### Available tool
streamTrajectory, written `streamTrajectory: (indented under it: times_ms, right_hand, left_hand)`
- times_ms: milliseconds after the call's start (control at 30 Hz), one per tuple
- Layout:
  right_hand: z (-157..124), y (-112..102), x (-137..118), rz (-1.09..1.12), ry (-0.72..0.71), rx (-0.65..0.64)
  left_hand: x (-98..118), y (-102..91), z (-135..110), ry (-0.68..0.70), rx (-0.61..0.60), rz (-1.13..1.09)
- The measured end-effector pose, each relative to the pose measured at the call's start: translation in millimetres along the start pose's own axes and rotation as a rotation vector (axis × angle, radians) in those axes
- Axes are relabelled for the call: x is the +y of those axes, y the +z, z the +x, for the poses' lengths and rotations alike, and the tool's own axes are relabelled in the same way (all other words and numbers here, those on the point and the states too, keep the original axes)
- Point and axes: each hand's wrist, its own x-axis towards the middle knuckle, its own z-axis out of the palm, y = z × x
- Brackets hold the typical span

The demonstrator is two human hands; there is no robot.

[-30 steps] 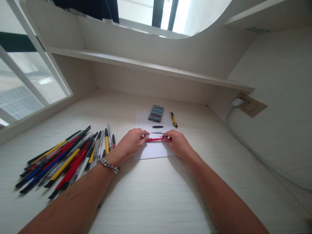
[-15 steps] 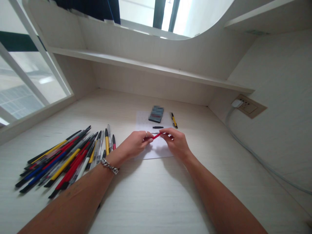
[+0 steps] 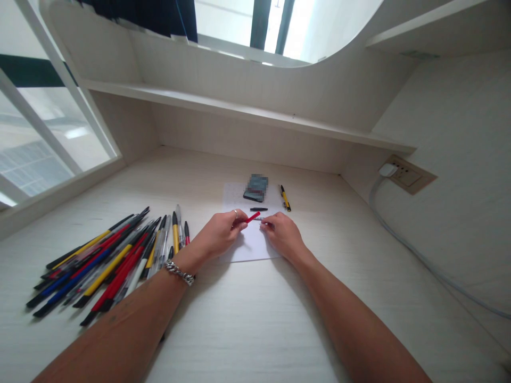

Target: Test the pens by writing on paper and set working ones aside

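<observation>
My left hand is closed on a red pen barrel that points up and to the right above a white sheet of paper. My right hand rests on the sheet just right of it, fingertips pinched on a thin pen refill lying there. A black pen cap lies on the paper just beyond the hands. A silver bracelet is on my left wrist.
A heap of several black, red, blue and yellow pens lies at the left of the desk. A phone and a yellow pen sit at the far end of the paper. A wall socket with a cable is at right.
The red pen was held level between both hands; now only my left hand holds it, tilted up, and my right hand has dropped to the thin refill on the paper.
</observation>
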Motion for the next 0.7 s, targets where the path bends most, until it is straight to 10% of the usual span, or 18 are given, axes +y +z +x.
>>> streamTrajectory:
  times_ms: [700]
  right_hand:
    - [-9,-17,-12,0.425,-0.126,0.231]
  left_hand:
    - [-3,-0.9,-1,-0.041,-0.034,0.048]
